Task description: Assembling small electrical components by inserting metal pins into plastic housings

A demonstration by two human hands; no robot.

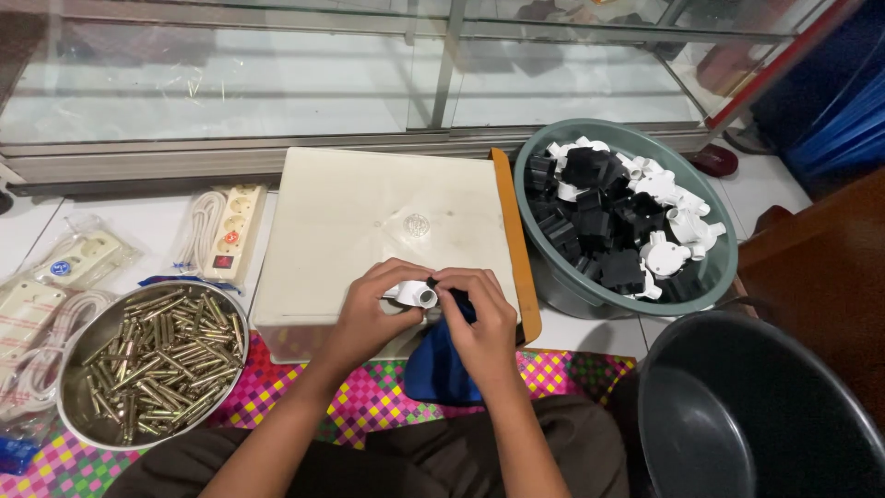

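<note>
While both hands' grip pinches a glossy white plastic fitting [417, 294], brass pins [152, 355] nearby.

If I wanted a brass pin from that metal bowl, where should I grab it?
Probably pinch a top-lying brass pin across its thin middle, coming straight down from above: the pins lie flat and piled in the open metal bowl, so only their upper sides are free.

Bare forearms, no sleeves; dark olive-brown trousers [572, 452].

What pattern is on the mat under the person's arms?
Pink, yellow and green checks on the mat, head view.
</note>
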